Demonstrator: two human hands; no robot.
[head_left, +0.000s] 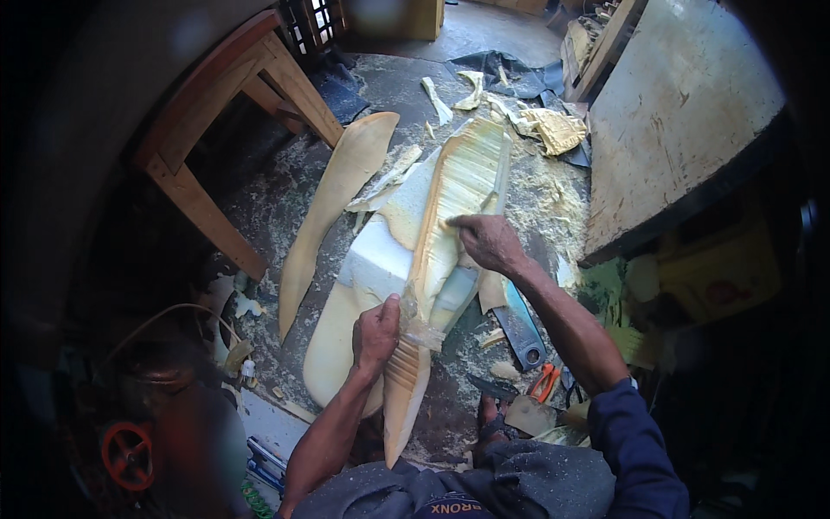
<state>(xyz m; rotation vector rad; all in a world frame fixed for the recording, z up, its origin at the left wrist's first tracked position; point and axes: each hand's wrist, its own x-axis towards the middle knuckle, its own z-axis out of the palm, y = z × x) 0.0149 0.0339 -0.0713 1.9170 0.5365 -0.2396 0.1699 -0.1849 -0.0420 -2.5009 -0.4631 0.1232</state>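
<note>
1. The left hand (378, 336) is closed on the edge of the long foam piece (462, 173) at its narrow part, with the thumb on top.
2. The right hand (491, 244) has its index finger stretched out, the tip at the ridged, yellowish face of this piece; the other fingers are curled, and I cannot tell if they hold something.
3. The long foam piece lies slanting before the person, the pointed end near the lap; a translucent strip (424, 334) is at its narrow part.
4. Partly beneath it is a pale foam slab (373, 259); farther left lies a curved foam piece (333, 208).
5. On the right are orange-handled pliers (545, 382).
</note>
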